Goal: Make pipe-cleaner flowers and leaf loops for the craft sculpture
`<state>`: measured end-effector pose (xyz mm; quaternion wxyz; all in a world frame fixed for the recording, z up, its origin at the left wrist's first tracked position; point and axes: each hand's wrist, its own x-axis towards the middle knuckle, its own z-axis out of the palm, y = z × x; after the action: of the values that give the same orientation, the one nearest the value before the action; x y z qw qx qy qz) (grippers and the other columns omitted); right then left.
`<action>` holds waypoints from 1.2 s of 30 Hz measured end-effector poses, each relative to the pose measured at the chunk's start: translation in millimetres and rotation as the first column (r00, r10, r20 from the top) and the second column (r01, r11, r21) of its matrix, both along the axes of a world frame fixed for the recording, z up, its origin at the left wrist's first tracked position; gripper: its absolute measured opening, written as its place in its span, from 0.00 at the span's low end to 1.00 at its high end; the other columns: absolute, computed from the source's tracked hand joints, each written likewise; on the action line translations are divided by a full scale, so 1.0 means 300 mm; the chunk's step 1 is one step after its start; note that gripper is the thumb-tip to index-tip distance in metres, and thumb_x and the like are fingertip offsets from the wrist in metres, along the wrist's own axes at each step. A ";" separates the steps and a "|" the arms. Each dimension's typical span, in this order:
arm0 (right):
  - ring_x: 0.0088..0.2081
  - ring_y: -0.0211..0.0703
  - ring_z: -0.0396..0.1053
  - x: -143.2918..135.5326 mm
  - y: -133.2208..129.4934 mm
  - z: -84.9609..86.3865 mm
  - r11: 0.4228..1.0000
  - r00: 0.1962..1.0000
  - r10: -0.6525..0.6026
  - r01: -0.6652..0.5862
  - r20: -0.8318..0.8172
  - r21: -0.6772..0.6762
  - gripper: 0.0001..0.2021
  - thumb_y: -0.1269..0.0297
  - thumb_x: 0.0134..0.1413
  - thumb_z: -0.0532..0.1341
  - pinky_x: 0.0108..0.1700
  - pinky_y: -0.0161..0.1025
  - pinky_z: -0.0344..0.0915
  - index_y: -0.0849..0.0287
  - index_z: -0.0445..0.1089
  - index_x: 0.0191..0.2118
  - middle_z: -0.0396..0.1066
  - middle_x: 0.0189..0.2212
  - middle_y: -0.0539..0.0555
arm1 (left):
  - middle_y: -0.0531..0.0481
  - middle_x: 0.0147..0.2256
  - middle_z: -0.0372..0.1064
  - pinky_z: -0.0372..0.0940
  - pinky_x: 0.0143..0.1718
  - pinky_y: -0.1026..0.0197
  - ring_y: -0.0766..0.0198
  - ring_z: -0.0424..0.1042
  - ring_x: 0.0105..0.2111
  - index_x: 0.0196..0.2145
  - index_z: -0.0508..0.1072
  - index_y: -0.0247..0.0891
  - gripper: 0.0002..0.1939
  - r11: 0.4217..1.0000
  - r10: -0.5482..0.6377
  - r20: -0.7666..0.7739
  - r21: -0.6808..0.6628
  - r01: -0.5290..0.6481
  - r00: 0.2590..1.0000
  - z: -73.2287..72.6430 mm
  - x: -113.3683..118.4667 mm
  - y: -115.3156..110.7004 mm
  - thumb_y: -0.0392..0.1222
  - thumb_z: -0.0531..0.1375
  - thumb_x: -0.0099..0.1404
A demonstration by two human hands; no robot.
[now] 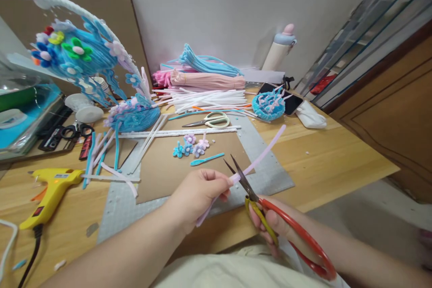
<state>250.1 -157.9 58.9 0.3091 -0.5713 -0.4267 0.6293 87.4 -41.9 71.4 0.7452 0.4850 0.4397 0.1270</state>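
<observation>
Between the fingers of my left hand (204,189) is a pale purple pipe cleaner (268,148); one end reaches up to the right, the other hangs below the palm. My right hand (270,220) grips red-handled scissors (248,184) with a yellow part near the pivot. Their blades are apart and lie at the pipe cleaner, just right of my left fingertips. Beyond my hands, several small pipe-cleaner flowers (188,148) in blue and purple rest on a cardboard sheet (162,175), beside a blue twisted piece (206,159).
A yellow glue gun (54,189) lies at left. White-handled scissors (216,120) lie behind the flowers. Bundles of pipe cleaners (207,82) are stacked by the wall. A decorated blue pipe-cleaner piece (91,54) rises at back left; a bottle (278,51) and a blue round piece (268,105) are at right.
</observation>
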 end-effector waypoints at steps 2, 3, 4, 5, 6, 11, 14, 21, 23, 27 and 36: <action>0.19 0.32 0.55 -0.008 0.009 0.017 0.999 0.997 0.010 -0.013 -0.071 -0.053 0.30 0.29 0.42 0.50 0.21 0.30 0.61 0.57 0.56 0.27 0.55 0.19 0.46 | 0.55 0.18 0.64 0.51 0.25 0.65 0.69 0.60 0.20 0.19 0.68 0.35 0.13 1.000 -0.011 -0.015 0.014 0.011 1.000 -0.007 0.006 0.006 0.46 0.64 0.50; 0.19 0.31 0.54 -0.013 0.012 0.023 0.996 0.995 -0.007 -0.001 -0.095 -0.086 0.30 0.29 0.42 0.50 0.20 0.29 0.60 0.57 0.55 0.27 0.54 0.18 0.45 | 0.55 0.18 0.64 0.51 0.25 0.65 0.70 0.60 0.20 0.19 0.69 0.35 0.12 1.000 -0.014 -0.018 0.016 0.014 1.000 -0.009 0.010 0.009 0.46 0.64 0.50; 0.18 0.31 0.54 -0.018 0.015 0.027 0.993 0.994 -0.033 0.021 -0.102 -0.118 0.30 0.29 0.41 0.50 0.19 0.29 0.59 0.57 0.55 0.26 0.54 0.17 0.44 | 0.55 0.18 0.64 0.52 0.25 0.65 0.70 0.60 0.20 0.19 0.69 0.35 0.12 1.000 -0.016 -0.018 0.017 0.016 1.000 -0.011 0.015 0.014 0.46 0.64 0.50; 0.17 0.31 0.54 -0.023 0.017 0.027 0.988 0.992 -0.060 0.044 -0.107 -0.146 0.31 0.29 0.41 0.50 0.18 0.29 0.58 0.57 0.55 0.26 0.53 0.16 0.44 | 0.55 0.17 0.63 0.52 0.24 0.66 0.70 0.60 0.20 0.19 0.69 0.35 0.11 1.000 -0.018 -0.016 0.018 0.018 1.000 -0.012 0.020 0.018 0.45 0.63 0.50; 0.16 0.31 0.54 -0.027 0.018 0.025 0.983 0.991 -0.085 0.065 -0.107 -0.173 0.31 0.29 0.40 0.50 0.18 0.29 0.57 0.57 0.55 0.25 0.53 0.15 0.43 | 0.55 0.17 0.63 0.53 0.24 0.66 0.71 0.59 0.19 0.19 0.69 0.35 0.11 1.000 -0.022 -0.015 0.019 0.022 1.000 -0.013 0.025 0.023 0.45 0.63 0.50; 0.13 0.29 0.53 -0.033 0.018 -0.006 0.960 0.981 -0.171 0.143 -0.097 -0.242 0.30 0.29 0.42 0.49 0.15 0.28 0.57 0.58 0.56 0.24 0.53 0.13 0.42 | 0.57 0.17 0.59 0.55 0.22 0.67 0.72 0.58 0.17 0.17 0.65 0.35 0.13 0.998 -0.049 -0.043 0.026 0.050 0.998 -0.021 0.055 0.040 0.46 0.62 0.49; 0.11 0.27 0.47 -0.031 0.021 -0.023 0.947 0.972 -0.212 0.178 -0.104 -0.266 0.30 0.31 0.44 0.49 0.10 0.26 0.52 0.58 0.55 0.22 0.51 0.13 0.41 | 0.57 0.17 0.59 0.55 0.21 0.67 0.72 0.58 0.16 0.17 0.63 0.35 0.16 0.994 -0.079 -0.076 0.065 0.084 0.994 -0.039 0.069 0.047 0.49 0.62 0.48; 0.11 0.31 0.50 0.087 0.076 -0.019 0.987 0.984 -0.109 0.124 0.144 -0.105 0.28 0.33 0.48 0.47 0.13 0.30 0.52 0.57 0.57 0.23 0.52 0.12 0.42 | 0.54 0.20 0.63 0.54 0.23 0.64 0.66 0.60 0.20 0.23 0.69 0.37 0.16 0.863 -0.041 -0.250 0.479 0.161 0.967 -0.046 0.009 0.085 0.53 0.58 0.55; 0.13 0.34 0.55 0.165 0.113 -0.009 0.990 0.908 -0.135 0.136 0.395 0.026 0.25 0.36 0.48 0.51 0.16 0.31 0.51 0.57 0.60 0.26 0.54 0.12 0.44 | 0.52 0.23 0.65 0.53 0.27 0.62 0.64 0.62 0.25 0.24 0.71 0.38 0.11 0.744 -0.001 -0.304 0.636 0.204 0.953 -0.035 -0.023 0.100 0.47 0.58 0.57; 0.27 0.45 0.66 0.312 0.203 -0.010 0.974 0.371 -0.225 0.049 0.901 0.222 0.19 0.43 0.50 0.54 0.23 0.35 0.54 0.56 0.67 0.30 0.69 0.26 0.53 | 0.50 0.28 0.68 0.55 0.33 0.60 0.60 0.64 0.31 0.26 0.75 0.40 0.08 0.527 0.003 -0.364 0.792 0.308 0.931 -0.035 -0.058 0.121 0.40 0.58 0.59; 0.38 0.53 0.68 0.481 0.300 -0.124 0.970 0.199 -0.186 -0.119 0.962 0.212 0.14 0.55 0.52 0.56 0.35 0.41 0.62 0.60 0.72 0.36 0.71 0.35 0.61 | 0.43 0.47 0.68 0.58 0.50 0.50 0.54 0.64 0.49 0.46 0.72 0.39 0.14 0.338 0.097 -0.314 0.903 0.266 0.944 -0.033 -0.042 0.120 0.37 0.53 0.64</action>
<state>394.3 -67.9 21.6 0.0489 -0.8072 -0.5851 0.0618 74.6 -5.9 61.7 0.2569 0.8594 0.3726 0.2379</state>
